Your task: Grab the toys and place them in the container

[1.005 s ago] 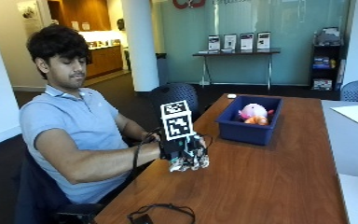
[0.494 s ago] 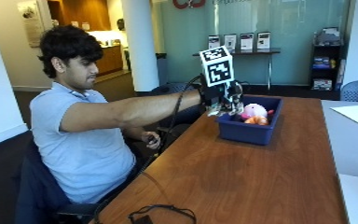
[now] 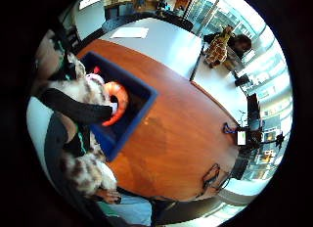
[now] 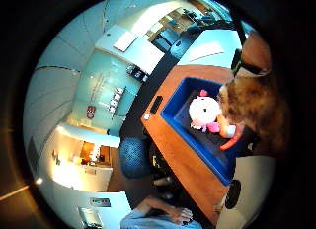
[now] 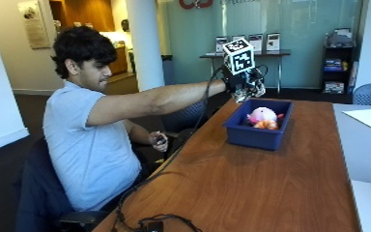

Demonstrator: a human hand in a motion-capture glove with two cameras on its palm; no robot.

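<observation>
In the outside view my gloved right hand [image 5: 242, 79] is stretched out above the far left corner of the blue container [image 5: 253, 137]. It grips a brown spotted plush toy [image 5: 254, 91], which hangs just over the container's rim. Inside the container lie a pink plush toy [image 5: 261, 115] and an orange toy [image 5: 267, 125]. The palm views show the spotted plush [image 3: 83, 170] [image 4: 253, 108] close to the palm, with the container [image 3: 143, 105] [image 4: 198, 146] below holding the orange toy [image 3: 120, 101] and the pink toy [image 4: 204, 111].
The container stands on a brown wooden table [image 5: 249, 188]. A cable and a small black device [image 5: 152, 224] lie at the near edge. A sheet of paper [image 5: 369, 119] lies on the adjoining white table. The bare left hand [image 5: 158, 140] is beside the table's edge.
The gloved hand has lifted the spotted plush from the near part of the table and carried it over to the blue container's far left corner.
</observation>
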